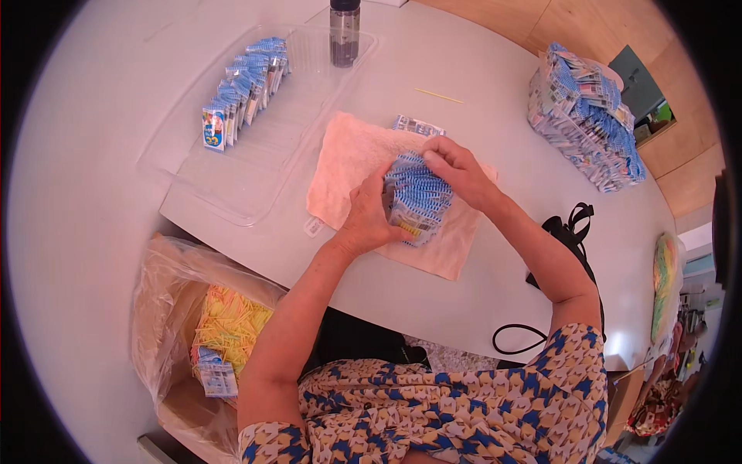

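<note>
A bundle of small blue-and-white packets (pixel 418 189) stands overlapped between my two hands, above a pink cloth (pixel 340 166) on the table. My left hand (pixel 366 213) is wrapped round the bundle's left side, its thumb at the near end. From the far right, my right hand (pixel 462 172) closes on the bundle's upper corner with bent fingers; some fingertips are hidden. Just beyond the bundle, one more packet (pixel 418 124) lies flat at the cloth's far edge.
A clear plastic tray (pixel 232 203) at the left holds a slanted row of packets (pixel 246 89); a dark bottle (pixel 345 35) stands behind. Far right is a heaped clear bin (pixel 560 127). A lined carton (pixel 166 309) holds yellow sticks (pixel 228 325). A black bag (pixel 568 240) lies right.
</note>
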Demonstrator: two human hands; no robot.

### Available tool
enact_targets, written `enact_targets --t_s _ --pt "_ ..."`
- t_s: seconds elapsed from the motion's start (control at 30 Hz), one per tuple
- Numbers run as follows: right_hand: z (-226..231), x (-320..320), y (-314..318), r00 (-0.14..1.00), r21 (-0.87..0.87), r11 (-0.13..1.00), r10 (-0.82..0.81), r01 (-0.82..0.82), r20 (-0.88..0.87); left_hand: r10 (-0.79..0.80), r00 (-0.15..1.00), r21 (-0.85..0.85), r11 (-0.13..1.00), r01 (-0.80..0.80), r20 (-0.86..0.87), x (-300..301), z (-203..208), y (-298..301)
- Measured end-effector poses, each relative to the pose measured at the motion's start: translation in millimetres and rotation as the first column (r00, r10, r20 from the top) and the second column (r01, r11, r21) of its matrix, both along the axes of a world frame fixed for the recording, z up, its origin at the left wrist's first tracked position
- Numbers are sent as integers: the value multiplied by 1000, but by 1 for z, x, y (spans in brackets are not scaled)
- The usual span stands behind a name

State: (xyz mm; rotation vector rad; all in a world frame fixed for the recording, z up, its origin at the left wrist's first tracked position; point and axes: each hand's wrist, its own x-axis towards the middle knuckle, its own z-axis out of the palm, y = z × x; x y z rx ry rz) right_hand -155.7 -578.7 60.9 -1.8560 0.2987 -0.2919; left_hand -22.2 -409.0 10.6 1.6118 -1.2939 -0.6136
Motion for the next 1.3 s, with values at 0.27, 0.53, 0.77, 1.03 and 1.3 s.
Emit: enact_targets --t_s 0.27,0.53,0.77,1.03,1.3 --pt "-35 -34 24 994 -87 995 51 -42 101 6 991 -69 998 -15 -134 -3 -8 1" --pt "-22 -22 27 993 -534 841 114 -91 9 -19 981 -49 999 9 -195 -9 -2 5" --pt "0 -17 37 997 -426 902 74 -71 -8 87 984 14 996 -90 157 -11 -4 0" --pt "16 -8 55 989 -409 912 -22 -41 -149 143 970 63 985 -158 196 -15 0 -5" --pt "84 45 68 970 44 999 -5 -6 243 290 902 -350 921 -172 319 -9 42 140"
